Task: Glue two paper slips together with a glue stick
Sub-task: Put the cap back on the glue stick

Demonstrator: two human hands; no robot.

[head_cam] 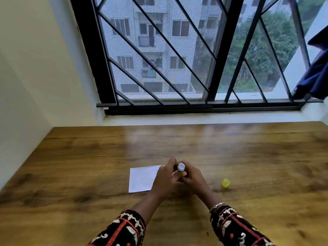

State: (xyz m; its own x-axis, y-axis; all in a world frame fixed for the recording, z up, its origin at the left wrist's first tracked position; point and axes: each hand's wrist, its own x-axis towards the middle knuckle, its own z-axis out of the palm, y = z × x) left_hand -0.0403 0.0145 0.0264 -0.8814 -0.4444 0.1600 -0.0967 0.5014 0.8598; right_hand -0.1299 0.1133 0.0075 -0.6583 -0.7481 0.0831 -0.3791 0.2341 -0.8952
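I see a glossy brown wood-grain counter (85, 166) filling the lower half of my view, and I take the white paper (142, 178) lying flat on it as my marker. I can make out 1 sheet; whether a second lies under it I cannot tell.

Both hands meet just right of the paper. The left hand (164, 176) covers the paper's right edge, and its grip is closed on the glue stick (181, 167), fingers curled round the body. The right hand (192, 178), a little further right, has its grip clamped on the lower part of the same stick. The stick points up toward my camera, its pale round end bare. The yellow cap (225, 183) sits alone on the counter well to the right of the paper, apart from both hands.

A thin bracelet (217, 205) circles the right wrist, and both forearms, nearer me than the paper, wear dark sleeves (124, 231) patterned in red and white.

Beyond the paper the counter runs to a white sill (195, 118) under a wide window (177, 50) with a black frame and slanted black bars. Through it show a pale apartment block and green trees. A cream wall (26, 68) closes the room left of the paper, and dark blue cloth (316, 68) hangs at the window far up to the paper's right.
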